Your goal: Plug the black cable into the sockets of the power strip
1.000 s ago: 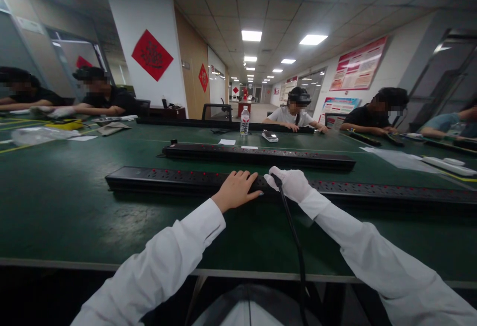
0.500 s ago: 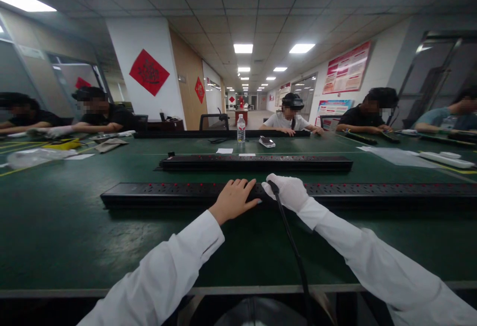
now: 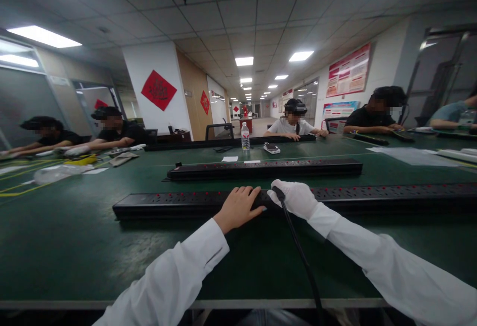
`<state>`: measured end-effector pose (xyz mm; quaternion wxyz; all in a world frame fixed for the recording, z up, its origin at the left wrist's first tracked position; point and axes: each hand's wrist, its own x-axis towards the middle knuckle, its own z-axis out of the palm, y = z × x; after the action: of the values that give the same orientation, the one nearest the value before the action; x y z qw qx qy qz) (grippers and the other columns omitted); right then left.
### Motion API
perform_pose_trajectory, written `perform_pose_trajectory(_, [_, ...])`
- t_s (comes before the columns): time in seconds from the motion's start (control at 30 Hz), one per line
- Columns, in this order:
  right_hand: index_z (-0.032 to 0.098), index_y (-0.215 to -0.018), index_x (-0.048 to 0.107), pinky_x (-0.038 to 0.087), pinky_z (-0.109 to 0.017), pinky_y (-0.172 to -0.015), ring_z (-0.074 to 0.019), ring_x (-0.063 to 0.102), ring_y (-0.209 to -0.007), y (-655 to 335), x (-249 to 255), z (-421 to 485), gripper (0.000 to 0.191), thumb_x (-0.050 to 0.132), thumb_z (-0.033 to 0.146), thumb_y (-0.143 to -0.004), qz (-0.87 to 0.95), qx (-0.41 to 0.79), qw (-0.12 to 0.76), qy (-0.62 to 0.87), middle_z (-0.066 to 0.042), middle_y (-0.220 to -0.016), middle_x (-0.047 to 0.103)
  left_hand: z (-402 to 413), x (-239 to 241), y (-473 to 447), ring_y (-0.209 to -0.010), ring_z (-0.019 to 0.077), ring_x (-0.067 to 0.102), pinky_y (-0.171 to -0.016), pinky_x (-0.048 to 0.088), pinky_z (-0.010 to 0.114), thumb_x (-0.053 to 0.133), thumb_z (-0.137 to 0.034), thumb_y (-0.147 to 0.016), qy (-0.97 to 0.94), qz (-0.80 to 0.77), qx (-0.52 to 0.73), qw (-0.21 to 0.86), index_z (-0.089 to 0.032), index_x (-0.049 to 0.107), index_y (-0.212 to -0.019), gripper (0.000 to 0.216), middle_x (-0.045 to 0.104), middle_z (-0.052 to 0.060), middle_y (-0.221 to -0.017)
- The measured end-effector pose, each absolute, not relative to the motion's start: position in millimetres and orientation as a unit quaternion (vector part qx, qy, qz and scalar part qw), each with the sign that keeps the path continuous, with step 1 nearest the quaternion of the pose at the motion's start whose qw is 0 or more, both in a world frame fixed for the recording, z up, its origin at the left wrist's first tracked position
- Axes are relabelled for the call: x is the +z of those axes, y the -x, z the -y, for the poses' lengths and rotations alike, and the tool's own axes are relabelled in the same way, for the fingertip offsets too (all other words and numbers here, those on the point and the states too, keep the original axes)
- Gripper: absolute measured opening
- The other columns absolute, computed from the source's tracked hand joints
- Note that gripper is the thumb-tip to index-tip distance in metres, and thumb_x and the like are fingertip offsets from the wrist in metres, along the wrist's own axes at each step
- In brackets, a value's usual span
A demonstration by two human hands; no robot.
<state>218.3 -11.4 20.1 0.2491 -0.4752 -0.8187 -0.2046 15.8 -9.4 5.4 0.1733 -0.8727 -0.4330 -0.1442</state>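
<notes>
Holding cable (image 3: 298, 246): right hand (image 3: 296, 198); left hand (image 3: 238, 206) on strip (image 3: 167, 201).

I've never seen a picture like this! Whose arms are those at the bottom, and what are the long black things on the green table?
The camera sits on a person's head, so you see their own two arms reaching out. The left hand is bare and rests flat on a long black power strip, a bar with many sockets. The right hand wears a white glove and grips a black cable at the strip. A second power strip lies farther back on the green table, with a water bottle behind it. Other people sit at the far sides.
</notes>
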Motion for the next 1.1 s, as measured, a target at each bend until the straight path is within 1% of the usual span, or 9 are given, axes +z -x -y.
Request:
perform_pose_trajectory(0.27, [0.022, -0.089, 0.057, 0.029, -0.022, -0.057, -0.0122, 0.057, -0.062, -217.0, 20.4, 12.2, 0.034, 0.034, 0.047, -0.085, 0.810, -0.214, 0.241, 0.490, -0.002, -0.071, 0.064, 6.5, 7.5, -15.9, -0.104, 0.0232, 0.050, -0.086, 0.037, 0.037, 0.030, -0.056, -0.084, 0.885, 0.419, -0.130, 0.152, -0.019, 0.033, -0.128, 0.057, 0.052, 0.010, -0.116])
perform_pose_trajectory(0.6, [0.021, -0.090, 0.057, 0.030, -0.022, -0.058, -0.0123, 0.057, -0.064, -216.6, 21.1, 13.6, 0.034, 0.035, 0.046, -0.085, 0.812, -0.199, 0.241, 0.493, -0.003, -0.073, 0.065, 7.6, 8.2, -14.5, -0.108, 0.0222, 0.047, -0.089, 0.036, 0.036, 0.027, -0.043, -0.088, 0.892, 0.407, -0.126, 0.152, -0.017, 0.032, -0.129, 0.049, 0.048, 0.010, -0.121])
perform_pose_trajectory(0.8, [0.022, -0.090, 0.056, 0.030, -0.022, -0.059, -0.0132, 0.057, -0.064, -218.2, 18.3, 10.6, 0.035, 0.033, 0.048, -0.085, 0.811, -0.203, 0.251, 0.488, -0.002, -0.072, 0.064, 7.8, 7.1, -13.6, -0.108, 0.0210, 0.047, -0.090, 0.036, 0.036, 0.025, -0.039, -0.089, 0.891, 0.405, -0.137, 0.151, -0.016, 0.034, -0.129, 0.047, 0.049, 0.010, -0.121])
perform_pose_trajectory(0.87, [0.022, -0.090, 0.056, 0.030, -0.022, -0.058, -0.0134, 0.057, -0.065, -219.0, 17.6, 9.4, 0.035, 0.033, 0.048, -0.085, 0.813, -0.203, 0.249, 0.486, -0.002, -0.073, 0.064, 8.6, 6.5, -14.7, -0.108, 0.0210, 0.047, -0.093, 0.033, 0.038, 0.024, -0.040, -0.089, 0.888, 0.410, -0.144, 0.153, -0.017, 0.034, -0.129, 0.047, 0.050, 0.009, -0.121])
perform_pose_trajectory(1.0, [0.023, -0.092, 0.056, 0.030, -0.022, -0.058, -0.0137, 0.058, -0.065, -220.2, 18.4, 9.1, 0.035, 0.034, 0.049, -0.084, 0.811, -0.205, 0.241, 0.492, -0.002, -0.073, 0.064, 10.6, 6.0, -17.8, -0.111, 0.0228, 0.046, -0.098, 0.028, 0.044, 0.020, -0.049, -0.089, 0.879, 0.428, -0.150, 0.146, -0.018, 0.036, -0.128, 0.052, 0.051, 0.009, -0.120])
perform_pose_trajectory(1.1, [0.024, -0.093, 0.056, 0.029, -0.022, -0.058, -0.0137, 0.058, -0.066, -220.5, 19.3, 9.5, 0.035, 0.034, 0.050, -0.084, 0.810, -0.205, 0.234, 0.496, -0.002, -0.074, 0.065, 11.4, 6.4, -18.8, -0.112, 0.0233, 0.046, -0.098, 0.028, 0.045, 0.020, -0.052, -0.088, 0.878, 0.431, -0.148, 0.145, -0.018, 0.035, -0.128, 0.055, 0.051, 0.009, -0.121])
